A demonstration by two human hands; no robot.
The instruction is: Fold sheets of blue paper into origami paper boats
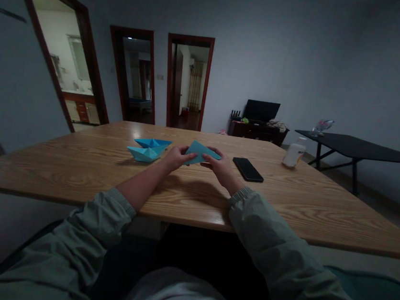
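Between my two hands is a folded piece of light-blue paper, held up above the wooden table. My left hand grips its left side, thumb on the near face. On the right side, my right hand pinches it with the thumb in front and the fingers behind. Two folded paper boats stand on the table to the left of my left hand: a light-blue paper boat in front and a darker blue paper boat just behind it.
A black smartphone lies right of my right hand. Farther right stands a white bottle. Beyond the table are a black table, a television on a dark cabinet, and several doorways.
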